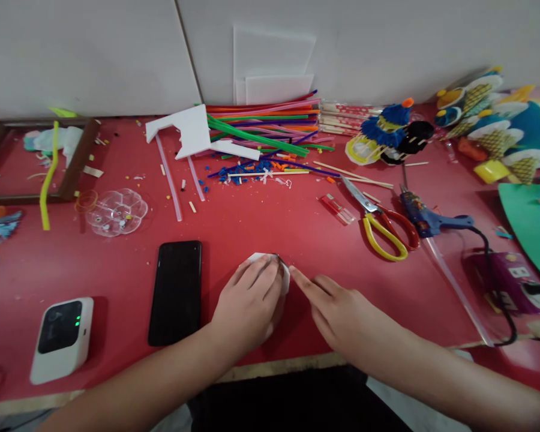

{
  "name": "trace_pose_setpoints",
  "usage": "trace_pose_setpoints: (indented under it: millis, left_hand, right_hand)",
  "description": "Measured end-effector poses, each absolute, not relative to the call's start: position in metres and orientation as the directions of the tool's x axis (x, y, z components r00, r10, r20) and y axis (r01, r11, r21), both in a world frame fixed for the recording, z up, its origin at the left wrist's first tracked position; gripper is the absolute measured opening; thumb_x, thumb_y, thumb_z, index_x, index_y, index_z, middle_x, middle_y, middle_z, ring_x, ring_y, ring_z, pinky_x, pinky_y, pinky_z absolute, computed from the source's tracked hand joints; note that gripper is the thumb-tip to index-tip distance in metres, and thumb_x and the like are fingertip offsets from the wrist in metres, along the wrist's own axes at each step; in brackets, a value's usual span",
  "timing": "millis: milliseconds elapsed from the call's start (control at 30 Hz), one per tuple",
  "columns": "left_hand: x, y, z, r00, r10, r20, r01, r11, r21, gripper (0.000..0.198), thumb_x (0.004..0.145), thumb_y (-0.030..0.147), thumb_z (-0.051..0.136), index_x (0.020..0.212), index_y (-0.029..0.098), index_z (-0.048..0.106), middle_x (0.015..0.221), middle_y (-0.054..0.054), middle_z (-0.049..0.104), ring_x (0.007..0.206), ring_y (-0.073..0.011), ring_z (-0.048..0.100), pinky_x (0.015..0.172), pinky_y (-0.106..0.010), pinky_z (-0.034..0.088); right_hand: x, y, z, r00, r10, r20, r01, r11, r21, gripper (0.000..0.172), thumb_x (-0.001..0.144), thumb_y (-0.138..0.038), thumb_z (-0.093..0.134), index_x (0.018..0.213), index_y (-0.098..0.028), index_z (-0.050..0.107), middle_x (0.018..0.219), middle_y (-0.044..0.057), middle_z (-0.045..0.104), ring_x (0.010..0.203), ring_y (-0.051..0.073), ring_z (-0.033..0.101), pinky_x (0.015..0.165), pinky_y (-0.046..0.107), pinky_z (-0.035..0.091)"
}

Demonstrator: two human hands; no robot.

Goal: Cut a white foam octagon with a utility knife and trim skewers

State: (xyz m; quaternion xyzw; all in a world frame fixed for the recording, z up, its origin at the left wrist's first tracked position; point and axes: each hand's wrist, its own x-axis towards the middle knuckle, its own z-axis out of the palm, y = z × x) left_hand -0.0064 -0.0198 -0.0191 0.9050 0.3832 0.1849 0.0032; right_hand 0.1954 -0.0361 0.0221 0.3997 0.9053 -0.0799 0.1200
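Note:
My left hand [252, 294] bends over a small white piece [286, 281], which looks like foam sheet or card, and pins it to the red table. Most of that piece is hidden under the fingers. Close by on the right, my right hand [337, 306] has its index finger stretched forward and the other fingers folded in. A thin dark blade-like piece [282, 261] runs from its fingertip to the white piece's upper edge; its kind is too small to tell. A black phone [175, 294] lies left of my left hand.
Yellow-and-red-handled scissors [384, 234], a blue glue gun [432, 219] with its cord, and a small red-and-clear case [337, 209] lie to the right. Pipe cleaners [270, 129] and a white cut sheet [193, 132] lie behind. A white device [63, 339] sits left.

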Motion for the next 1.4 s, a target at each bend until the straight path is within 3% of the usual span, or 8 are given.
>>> trace_pose_setpoints:
  millis: [300, 400, 633, 900, 1200, 1400]
  left_hand:
    - [-0.006, -0.020, -0.021, 0.640, 0.699, 0.319, 0.685, -0.707, 0.176, 0.044, 0.090, 0.021, 0.054, 0.131, 0.005, 0.057, 0.128, -0.015, 0.069, 0.125, -0.0289, 0.060, 0.106, -0.043, 0.050]
    - [-0.006, -0.020, -0.021, 0.635, 0.707, 0.313, 0.689, -0.701, 0.186, 0.043, 0.091, 0.021, 0.052, 0.131, 0.007, 0.057, 0.129, -0.015, 0.068, 0.125, -0.0287, 0.060, 0.106, -0.044, 0.051]
    - [-0.005, -0.018, -0.015, 0.642, 0.695, 0.322, 0.680, -0.711, 0.180, 0.042, 0.092, 0.022, 0.050, 0.130, 0.005, 0.058, 0.127, -0.015, 0.069, 0.125, -0.0288, 0.060, 0.108, -0.043, 0.050]
    - [-0.005, -0.017, -0.014, 0.633, 0.699, 0.332, 0.689, -0.705, 0.169, 0.040, 0.093, 0.023, 0.049, 0.127, 0.006, 0.061, 0.129, -0.014, 0.069, 0.121, -0.0279, 0.063, 0.104, -0.042, 0.052]
    - [-0.005, -0.016, -0.011, 0.640, 0.702, 0.312, 0.687, -0.704, 0.177, 0.040, 0.093, 0.024, 0.051, 0.127, 0.006, 0.063, 0.128, -0.014, 0.070, 0.120, -0.0277, 0.063, 0.104, -0.043, 0.053]
    - [-0.005, -0.017, -0.010, 0.630, 0.721, 0.290, 0.685, -0.691, 0.231, 0.041, 0.093, 0.023, 0.053, 0.130, 0.009, 0.061, 0.130, -0.014, 0.069, 0.124, -0.0272, 0.062, 0.108, -0.044, 0.051]
  right_hand:
    - [0.207, -0.040, 0.016, -0.624, 0.753, -0.209, 0.781, 0.589, -0.209, 0.065, 0.078, -0.004, 0.045, 0.142, -0.015, 0.057, 0.126, 0.016, 0.067, 0.075, 0.019, 0.061, 0.043, 0.025, 0.045]
    - [0.209, -0.041, 0.017, -0.637, 0.740, -0.214, 0.770, 0.604, -0.204, 0.061, 0.079, -0.005, 0.045, 0.138, -0.012, 0.059, 0.130, 0.018, 0.066, 0.077, 0.020, 0.062, 0.045, 0.027, 0.048]
    - [0.215, -0.044, 0.022, -0.676, 0.700, -0.231, 0.737, 0.639, -0.219, 0.064, 0.077, -0.002, 0.048, 0.138, -0.017, 0.061, 0.142, 0.018, 0.058, 0.086, 0.024, 0.064, 0.052, 0.031, 0.053]
    - [0.218, -0.051, 0.022, -0.554, 0.785, -0.278, 0.808, 0.426, -0.408, 0.064, 0.089, -0.011, 0.042, 0.152, -0.019, 0.042, 0.114, 0.014, 0.070, 0.085, 0.020, 0.067, 0.068, 0.032, 0.058]
    - [0.222, -0.062, 0.017, -0.504, 0.816, -0.283, 0.814, 0.339, -0.472, 0.071, 0.087, -0.011, 0.042, 0.157, -0.022, 0.034, 0.118, 0.014, 0.069, 0.092, 0.023, 0.069, 0.074, 0.037, 0.060]
    - [0.226, -0.072, 0.013, -0.444, 0.839, -0.316, 0.826, 0.247, -0.506, 0.070, 0.088, -0.010, 0.042, 0.156, -0.022, 0.035, 0.104, 0.011, 0.069, 0.073, 0.018, 0.068, 0.068, 0.033, 0.059]
